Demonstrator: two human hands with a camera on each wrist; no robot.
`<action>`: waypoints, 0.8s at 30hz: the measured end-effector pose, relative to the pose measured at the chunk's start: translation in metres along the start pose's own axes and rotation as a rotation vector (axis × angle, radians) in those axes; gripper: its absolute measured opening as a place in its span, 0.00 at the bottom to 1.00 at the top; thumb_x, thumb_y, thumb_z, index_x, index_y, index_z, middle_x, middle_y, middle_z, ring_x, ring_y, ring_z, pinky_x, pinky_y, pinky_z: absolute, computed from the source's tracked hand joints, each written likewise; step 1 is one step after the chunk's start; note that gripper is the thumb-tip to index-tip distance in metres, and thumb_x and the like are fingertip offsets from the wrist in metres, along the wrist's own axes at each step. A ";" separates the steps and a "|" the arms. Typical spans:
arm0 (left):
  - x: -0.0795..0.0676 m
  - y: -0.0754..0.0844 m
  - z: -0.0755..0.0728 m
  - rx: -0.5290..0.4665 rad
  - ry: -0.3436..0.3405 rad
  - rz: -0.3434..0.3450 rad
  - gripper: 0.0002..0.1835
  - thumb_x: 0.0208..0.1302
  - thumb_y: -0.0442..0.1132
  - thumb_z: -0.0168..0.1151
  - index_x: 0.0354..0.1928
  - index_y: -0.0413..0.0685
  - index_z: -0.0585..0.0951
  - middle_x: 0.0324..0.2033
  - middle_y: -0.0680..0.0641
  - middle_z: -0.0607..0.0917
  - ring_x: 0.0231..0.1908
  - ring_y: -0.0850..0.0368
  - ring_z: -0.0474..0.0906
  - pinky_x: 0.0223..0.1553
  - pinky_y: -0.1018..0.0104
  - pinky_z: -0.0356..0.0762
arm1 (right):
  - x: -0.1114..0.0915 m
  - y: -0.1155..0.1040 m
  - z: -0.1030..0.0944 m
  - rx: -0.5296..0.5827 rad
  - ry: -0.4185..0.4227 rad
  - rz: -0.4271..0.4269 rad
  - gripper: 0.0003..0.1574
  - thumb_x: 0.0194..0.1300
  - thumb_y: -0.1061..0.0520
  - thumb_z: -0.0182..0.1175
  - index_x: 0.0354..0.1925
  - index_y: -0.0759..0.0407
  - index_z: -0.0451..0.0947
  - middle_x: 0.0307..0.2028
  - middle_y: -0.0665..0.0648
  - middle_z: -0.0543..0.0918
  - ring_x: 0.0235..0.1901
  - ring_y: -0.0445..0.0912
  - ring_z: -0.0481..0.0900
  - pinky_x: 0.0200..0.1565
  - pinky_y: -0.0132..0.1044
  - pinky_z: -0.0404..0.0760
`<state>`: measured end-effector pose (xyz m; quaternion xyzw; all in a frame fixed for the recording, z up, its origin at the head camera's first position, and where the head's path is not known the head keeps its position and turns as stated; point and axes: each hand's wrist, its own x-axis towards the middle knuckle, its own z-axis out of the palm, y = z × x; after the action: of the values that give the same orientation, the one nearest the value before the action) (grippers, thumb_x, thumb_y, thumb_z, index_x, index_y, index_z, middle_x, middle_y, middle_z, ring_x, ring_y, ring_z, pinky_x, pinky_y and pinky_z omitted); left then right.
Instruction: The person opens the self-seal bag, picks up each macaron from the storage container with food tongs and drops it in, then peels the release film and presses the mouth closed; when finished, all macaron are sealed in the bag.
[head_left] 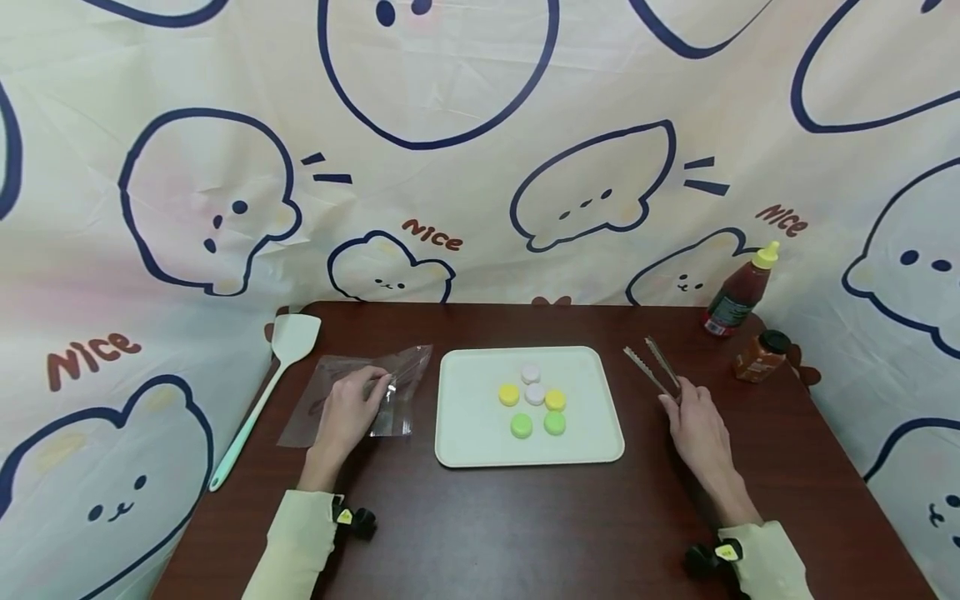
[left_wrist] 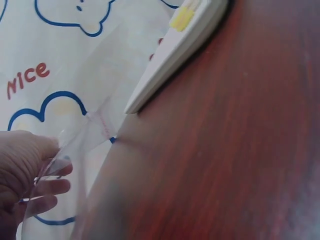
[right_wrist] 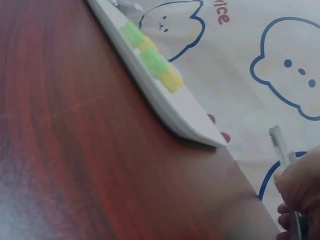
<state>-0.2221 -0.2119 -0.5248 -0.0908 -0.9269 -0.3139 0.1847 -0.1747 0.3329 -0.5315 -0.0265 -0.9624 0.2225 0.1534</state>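
My left hand [head_left: 351,408] pinches the edge of a clear plastic bag [head_left: 408,392] left of the tray. In the left wrist view the thumb and fingers of that hand [left_wrist: 25,175] lie on either side of the thin film. My right hand [head_left: 701,429] grips metal tongs [head_left: 649,368] right of the tray, their two serrated tips apart and pointing away from me. Between the hands lies a white tray [head_left: 465,433] bearing several small round pieces: green ones [head_left: 521,426] in front, yellow ones [head_left: 508,394] at the sides and pale lilac ones [head_left: 534,394] in the middle.
A pale green spatula [head_left: 255,408] lies along the table's left edge. At the back right stand a red sauce bottle [head_left: 738,296] with a yellow nozzle and a small dark-lidded spice jar [head_left: 761,358]. A patterned cloth [head_left: 480,192] hangs behind the dark wooden table [head_left: 525,533].
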 end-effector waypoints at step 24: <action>-0.002 -0.008 0.009 -0.083 0.125 0.130 0.06 0.66 0.34 0.74 0.42 0.39 0.91 0.40 0.42 0.90 0.45 0.44 0.86 0.45 0.46 0.84 | 0.011 -0.033 -0.016 0.171 -0.256 -0.123 0.31 0.74 0.37 0.64 0.59 0.59 0.79 0.30 0.51 0.76 0.32 0.47 0.74 0.32 0.38 0.71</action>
<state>-0.2253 -0.2126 -0.5361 -0.1384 -0.8918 -0.3446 0.2583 -0.1798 0.3117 -0.5001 0.0739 -0.9515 0.2952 0.0448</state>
